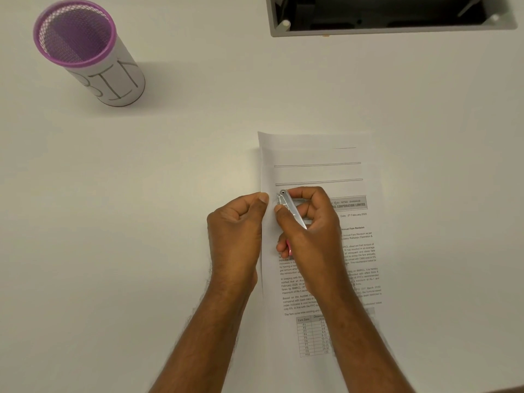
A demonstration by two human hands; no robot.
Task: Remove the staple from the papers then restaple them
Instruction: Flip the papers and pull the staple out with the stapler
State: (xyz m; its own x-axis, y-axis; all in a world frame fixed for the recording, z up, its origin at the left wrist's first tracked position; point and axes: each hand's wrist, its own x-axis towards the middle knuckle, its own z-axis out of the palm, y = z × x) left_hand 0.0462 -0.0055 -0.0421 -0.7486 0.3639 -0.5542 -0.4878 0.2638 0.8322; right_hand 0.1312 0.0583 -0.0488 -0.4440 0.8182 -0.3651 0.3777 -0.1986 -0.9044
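We see the right hand (309, 222) gripping a metal stapler (290, 207) over the papers (320, 165); the left hand (235, 231), curled, pins their left edge on the bench (170, 180). Purple-rimmed mesh bin (85, 49) far left.

Purple-rimmed mesh bin (89, 52) far left on white table (184, 137); grey recessed tray (391, 31) top right

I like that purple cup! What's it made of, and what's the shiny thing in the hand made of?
The cup looks like purple wire mesh, probably metal: tiny holes show inside, with a smooth rim. White paper lettered BIN wraps its outside. The tool in the right hand looks like polished metal, silvery and glinting, with a pink part, perhaps plastic, near the palm.
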